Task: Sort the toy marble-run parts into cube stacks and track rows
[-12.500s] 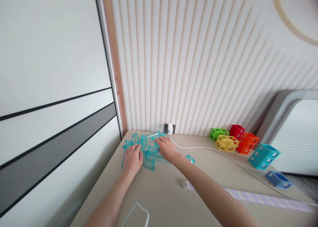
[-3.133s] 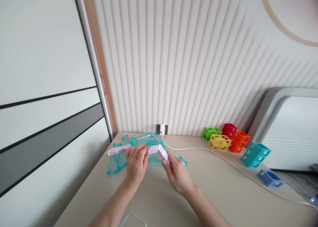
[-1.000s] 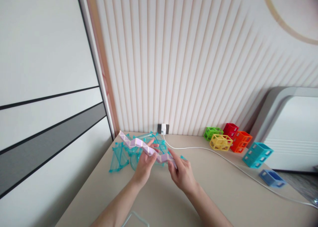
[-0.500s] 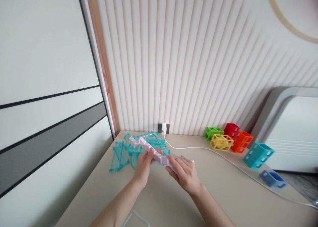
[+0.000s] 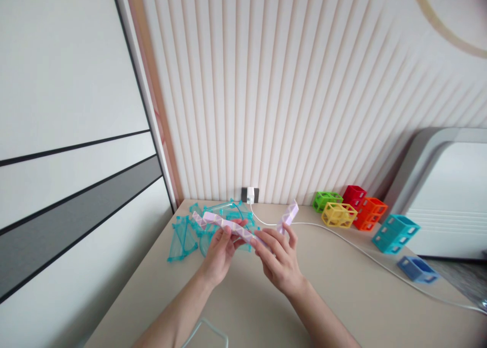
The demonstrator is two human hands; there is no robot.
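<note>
A lilac and white snake puzzle [image 5: 233,227] with jointed wedge segments is held above the table in both hands. My left hand [image 5: 219,251] pinches its middle stretch between thumb and fingers. My right hand [image 5: 279,259] is closed around the right part, its fingers covering some segments. One end of the puzzle rises up and to the right past my right fingers. The other end bends in a zigzag at the left. Behind and beneath lie several translucent teal plastic pieces [image 5: 183,240], partly hidden by the puzzle and my hands.
Open-frame blocks stand at the right: green [image 5: 327,201], yellow [image 5: 338,214], red [image 5: 354,197], orange [image 5: 370,213], teal [image 5: 395,234] and blue [image 5: 417,270]. A white cable [image 5: 353,244] runs across the table from a charger [image 5: 250,195] at the wall. A pale bent rod [image 5: 207,323] shows at the front edge.
The right end of the snake puzzle has swung upward and now stands up beyond my right hand. My right fingers have shifted, and the left part lies flatter.
</note>
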